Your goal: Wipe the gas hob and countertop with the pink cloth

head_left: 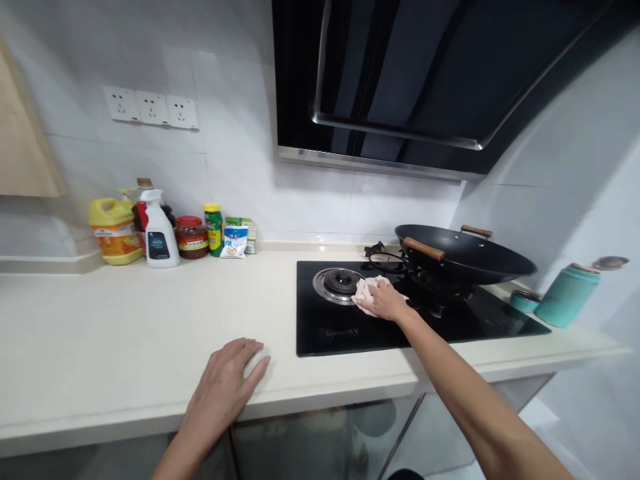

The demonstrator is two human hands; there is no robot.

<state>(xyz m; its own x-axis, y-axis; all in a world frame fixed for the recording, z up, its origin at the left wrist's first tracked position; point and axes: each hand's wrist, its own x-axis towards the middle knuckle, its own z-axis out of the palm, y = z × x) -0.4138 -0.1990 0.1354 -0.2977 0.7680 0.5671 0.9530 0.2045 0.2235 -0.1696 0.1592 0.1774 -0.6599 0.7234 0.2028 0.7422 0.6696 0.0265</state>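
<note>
My right hand [386,301] presses a crumpled pale pink cloth [367,293] onto the black glass gas stove [320,327]. The cloth lies at the right edge of the left burner [341,283], whose pot support is off. Near the counter's front edge, my left hand [227,373] rests on the white countertop [150,333] with its fingers stretched out and nothing in them. A black wok [465,257] with wooden handles sits over the right burner, beyond my right hand.
Along the back wall stand a yellow jug [115,233], a white spray bottle [160,233], a red-lidded jar [192,239], a green shaker [213,230] and a small packet [235,243]. A loose black pot support [385,259] lies behind the burners. A teal canister [567,295] stands right. A range hood [390,80] overhangs.
</note>
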